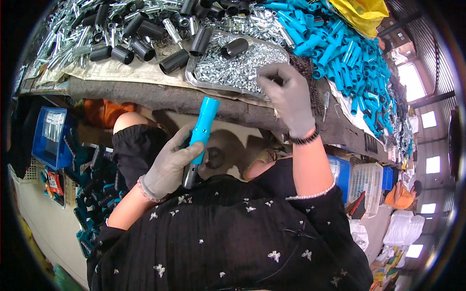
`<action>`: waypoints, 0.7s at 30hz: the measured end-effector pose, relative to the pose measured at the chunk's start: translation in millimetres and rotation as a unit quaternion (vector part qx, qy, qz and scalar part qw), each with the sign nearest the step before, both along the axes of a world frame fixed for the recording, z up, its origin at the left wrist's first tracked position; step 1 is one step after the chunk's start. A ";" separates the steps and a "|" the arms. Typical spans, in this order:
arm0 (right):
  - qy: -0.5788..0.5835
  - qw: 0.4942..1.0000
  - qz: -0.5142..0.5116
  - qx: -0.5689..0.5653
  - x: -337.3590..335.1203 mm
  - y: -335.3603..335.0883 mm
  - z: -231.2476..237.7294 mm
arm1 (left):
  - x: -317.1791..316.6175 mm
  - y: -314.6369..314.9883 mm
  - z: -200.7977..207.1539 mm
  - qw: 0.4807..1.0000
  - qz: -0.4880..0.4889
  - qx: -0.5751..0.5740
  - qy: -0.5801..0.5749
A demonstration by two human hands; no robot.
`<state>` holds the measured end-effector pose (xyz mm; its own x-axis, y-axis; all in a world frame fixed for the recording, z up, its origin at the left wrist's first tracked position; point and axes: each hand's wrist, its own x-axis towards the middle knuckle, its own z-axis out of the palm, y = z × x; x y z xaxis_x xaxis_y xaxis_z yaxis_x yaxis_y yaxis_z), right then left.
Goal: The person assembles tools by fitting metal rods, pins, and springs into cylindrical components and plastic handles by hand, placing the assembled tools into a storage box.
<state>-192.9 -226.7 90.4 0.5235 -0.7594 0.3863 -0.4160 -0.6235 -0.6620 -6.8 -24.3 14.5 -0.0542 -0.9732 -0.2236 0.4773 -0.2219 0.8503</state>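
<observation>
Blue tube is tilted in front of your torso, your left hand wrapped round its lower part. Looks stiff, light, maybe slick through gloves; mid-barrel seems the best hold. Your right hand hovers at the tray of small metal parts, fingers curled; can't tell if it pinches one. Black tubes behind.
</observation>
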 end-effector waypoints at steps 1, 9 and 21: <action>-0.080 0.979 0.037 0.183 -2.0 12.1 -3.1 | -0.9 -0.1 -0.4 1.000 0.001 0.004 0.004; -0.351 0.658 0.185 0.640 -15.0 69.5 -55.2 | -14.8 2.3 4.5 0.996 0.031 0.040 0.072; -0.237 0.717 0.101 0.648 -13.6 98.0 -50.5 | -19.1 21.2 -19.3 0.996 0.030 0.078 -0.015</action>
